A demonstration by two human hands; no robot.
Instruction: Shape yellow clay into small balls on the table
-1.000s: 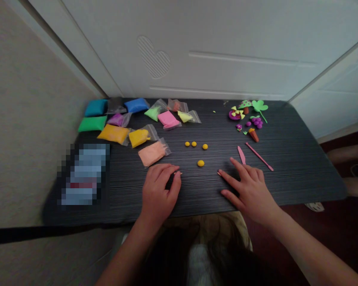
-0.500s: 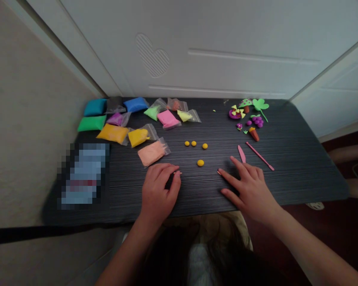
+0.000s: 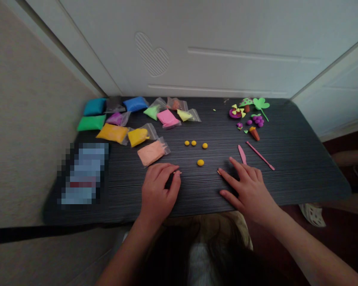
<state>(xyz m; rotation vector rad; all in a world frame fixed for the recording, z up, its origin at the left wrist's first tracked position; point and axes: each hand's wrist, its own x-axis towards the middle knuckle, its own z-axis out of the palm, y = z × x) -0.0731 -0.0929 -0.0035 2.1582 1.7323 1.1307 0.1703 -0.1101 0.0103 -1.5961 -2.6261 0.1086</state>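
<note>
My left hand (image 3: 158, 190) rests on the dark table (image 3: 301, 167), fingers loosely curled and apart, with nothing in it. My right hand (image 3: 249, 186) lies flat with fingers spread, also holding nothing. Between the two hands, a little farther back, sits a flattened yellow clay disc (image 3: 200, 162). Three smaller yellow clay balls (image 3: 193, 143) lie in a row behind it. A pink plastic knife tool (image 3: 242, 154) lies just beyond my right fingertips, beside a thin pink stick tool (image 3: 260, 155).
Several bags of coloured clay (image 3: 131, 121) crowd the back left of the table, a peach one (image 3: 151, 153) nearest my left hand. Small finished clay figures (image 3: 249, 113) stand at the back right. A blurred box (image 3: 83, 172) lies at the left edge. White panels rise behind.
</note>
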